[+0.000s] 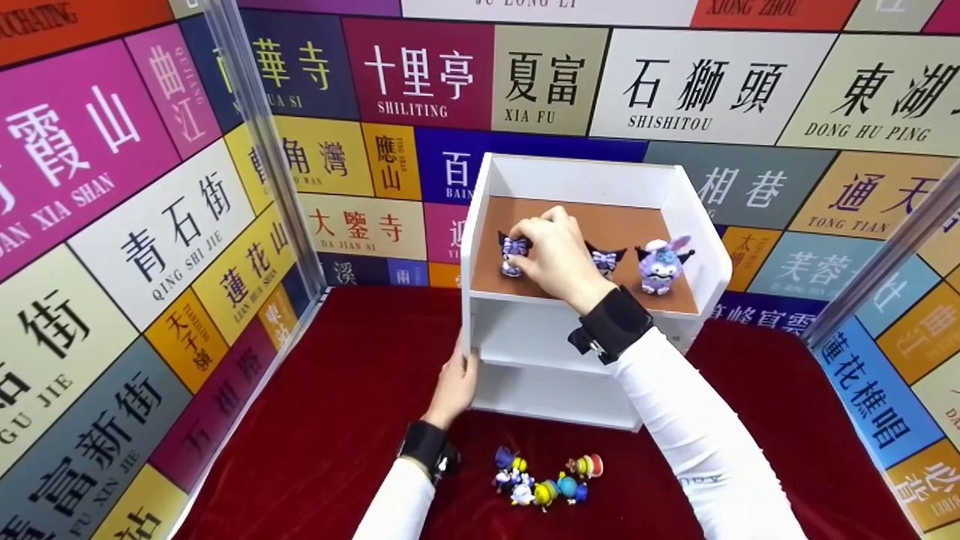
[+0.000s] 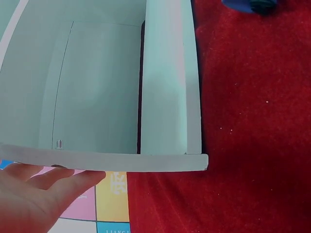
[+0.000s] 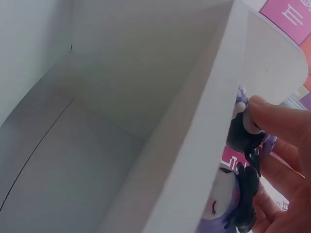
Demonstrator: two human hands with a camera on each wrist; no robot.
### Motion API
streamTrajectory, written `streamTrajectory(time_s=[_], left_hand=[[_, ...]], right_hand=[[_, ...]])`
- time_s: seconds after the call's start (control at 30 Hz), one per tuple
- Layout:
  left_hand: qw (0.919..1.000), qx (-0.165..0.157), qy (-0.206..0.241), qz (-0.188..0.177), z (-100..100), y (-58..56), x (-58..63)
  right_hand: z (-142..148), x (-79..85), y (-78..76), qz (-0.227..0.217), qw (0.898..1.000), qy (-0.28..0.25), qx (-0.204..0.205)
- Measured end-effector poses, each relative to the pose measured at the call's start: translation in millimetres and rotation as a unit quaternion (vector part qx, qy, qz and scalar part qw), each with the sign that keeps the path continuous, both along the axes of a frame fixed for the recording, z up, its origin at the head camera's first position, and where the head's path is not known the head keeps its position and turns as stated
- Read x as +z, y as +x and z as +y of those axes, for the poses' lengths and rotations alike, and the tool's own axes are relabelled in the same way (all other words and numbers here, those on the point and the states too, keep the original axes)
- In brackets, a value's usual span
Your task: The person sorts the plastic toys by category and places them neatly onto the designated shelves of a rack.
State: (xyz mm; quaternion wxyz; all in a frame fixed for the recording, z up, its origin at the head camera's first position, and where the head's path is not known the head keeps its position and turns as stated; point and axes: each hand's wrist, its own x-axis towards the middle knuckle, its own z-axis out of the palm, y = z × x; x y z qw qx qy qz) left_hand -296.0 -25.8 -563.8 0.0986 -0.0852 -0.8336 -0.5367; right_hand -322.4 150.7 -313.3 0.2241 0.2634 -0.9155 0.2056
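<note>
A white shelf unit [image 1: 555, 176] with a brown top surface stands on the red cloth. My right hand [image 1: 559, 259] pinches a purple-and-black figurine [image 1: 511, 259] between thumb and fingers at the left end of that top. In the right wrist view, the same figurine [image 3: 243, 131] shows by the thumb, past the white edge. Partly behind the right hand is a second dark-eared figurine [image 1: 606, 259]; a fluffy lilac one with rabbit ears [image 1: 660, 268] stands at the right end. My left hand [image 1: 452, 386] rests against the outside of the left side panel, fingers extended [image 2: 80, 184].
Several small colourful figurines [image 1: 546, 493] lie on the red cloth [image 1: 337, 420] in front of the unit. Lower shelves [image 1: 551, 390] open toward me. Walls printed with place names [image 1: 420, 75] rise behind and at both sides, with clear corner posts [image 1: 262, 142].
</note>
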Motion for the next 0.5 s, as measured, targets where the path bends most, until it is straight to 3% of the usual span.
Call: streamTrajectory(time_s=[0.5], left_hand=[[1.0000,0.002,-0.002,-0.001,1.4,-0.2,0.0]], right_hand=[[1.1,-0.8,1.9,0.025,1.000,0.011,-0.015]])
